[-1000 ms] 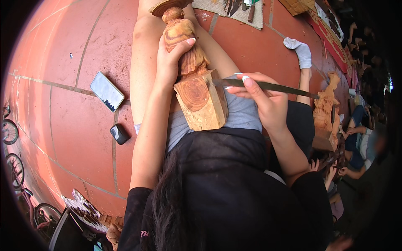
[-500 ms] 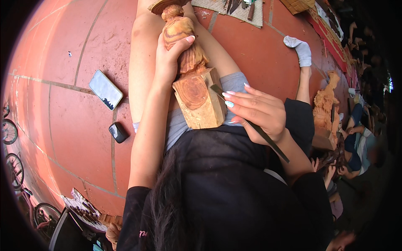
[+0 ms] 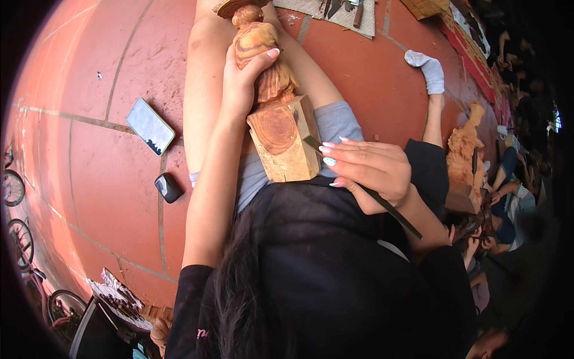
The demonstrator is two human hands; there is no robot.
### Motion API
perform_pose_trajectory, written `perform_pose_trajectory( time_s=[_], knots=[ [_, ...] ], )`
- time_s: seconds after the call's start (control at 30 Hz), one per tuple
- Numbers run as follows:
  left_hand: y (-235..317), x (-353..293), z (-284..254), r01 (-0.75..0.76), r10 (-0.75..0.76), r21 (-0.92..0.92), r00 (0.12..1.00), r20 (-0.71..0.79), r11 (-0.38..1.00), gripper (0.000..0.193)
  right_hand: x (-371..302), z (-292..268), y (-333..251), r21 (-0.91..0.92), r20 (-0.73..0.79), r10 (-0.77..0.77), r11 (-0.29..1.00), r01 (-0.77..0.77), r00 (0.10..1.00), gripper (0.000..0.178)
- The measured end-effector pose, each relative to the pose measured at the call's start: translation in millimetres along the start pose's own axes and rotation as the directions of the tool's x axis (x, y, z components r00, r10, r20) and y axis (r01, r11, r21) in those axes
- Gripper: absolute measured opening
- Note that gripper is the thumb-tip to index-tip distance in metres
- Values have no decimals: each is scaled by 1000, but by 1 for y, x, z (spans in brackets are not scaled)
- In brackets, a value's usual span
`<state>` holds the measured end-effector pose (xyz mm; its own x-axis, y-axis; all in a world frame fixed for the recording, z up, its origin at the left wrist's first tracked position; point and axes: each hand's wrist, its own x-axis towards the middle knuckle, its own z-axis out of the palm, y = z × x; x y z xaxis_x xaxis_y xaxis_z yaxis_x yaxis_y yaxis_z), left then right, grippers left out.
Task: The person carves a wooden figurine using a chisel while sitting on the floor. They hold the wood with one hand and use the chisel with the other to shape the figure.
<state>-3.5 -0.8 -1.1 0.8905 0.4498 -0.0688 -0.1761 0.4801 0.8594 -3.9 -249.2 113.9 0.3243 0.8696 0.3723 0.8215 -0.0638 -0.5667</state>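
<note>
A carved wooden figure (image 3: 258, 43) on a blocky, squared base (image 3: 280, 134) lies along my lap, its wide round top pointing away from me. My left hand (image 3: 245, 75) wraps round the draped middle of the figure, thumb over the top. In my right hand (image 3: 371, 173) is a long, thin, dark flat file (image 3: 391, 210), pinched between thumb and stretched fingers. Its far tip is beside the right side of the base, close to the edge; whether they touch I cannot tell. The base's front face shows ring-shaped grain.
On the red tiled floor to my left lie a phone (image 3: 150, 127) and a small black case (image 3: 169, 188). Several tools rest on a mat (image 3: 365, 23) ahead. Another carving (image 3: 464, 161) stands at the right, near other people. Bicycles (image 3: 21, 242) stand far left.
My right hand and the file have shifted slightly right and toward me, away from the base's upper edge. My left hand and the figure have barely moved.
</note>
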Motion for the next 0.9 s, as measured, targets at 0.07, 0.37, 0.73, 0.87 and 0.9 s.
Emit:
perform_pose_trajectory(
  time_s=[0.07, 0.37, 0.73, 0.87, 0.9],
  knots=[
    [1, -1, 1, -1, 1, -12, 1000, -9, 1000, 51, 1, -7, -1, 0, 37, -2, 1000, 2, 999, 31],
    [0, 0, 3, -14, 13, -31, 1000, -11, 999, 50, -6, 8, -3, 33, -30, 5, 999, -4, 1000, 33],
    [-3, 0, 3, -34, 33, -22, 999, -25, 999, 51, -12, 10, -5, 39, -45, 4, 999, -2, 999, 31],
    [4, -2, 6, -14, 13, -39, 1000, -16, 999, 51, -20, -4, -8, 30, 30, 7, 1000, -8, 1000, 32],
    [6, -1, 7, -4, 4, -34, 1000, -1, 999, 51, -22, -2, -4, 11, 7, -7, 1000, 7, 1000, 31]
  ],
)
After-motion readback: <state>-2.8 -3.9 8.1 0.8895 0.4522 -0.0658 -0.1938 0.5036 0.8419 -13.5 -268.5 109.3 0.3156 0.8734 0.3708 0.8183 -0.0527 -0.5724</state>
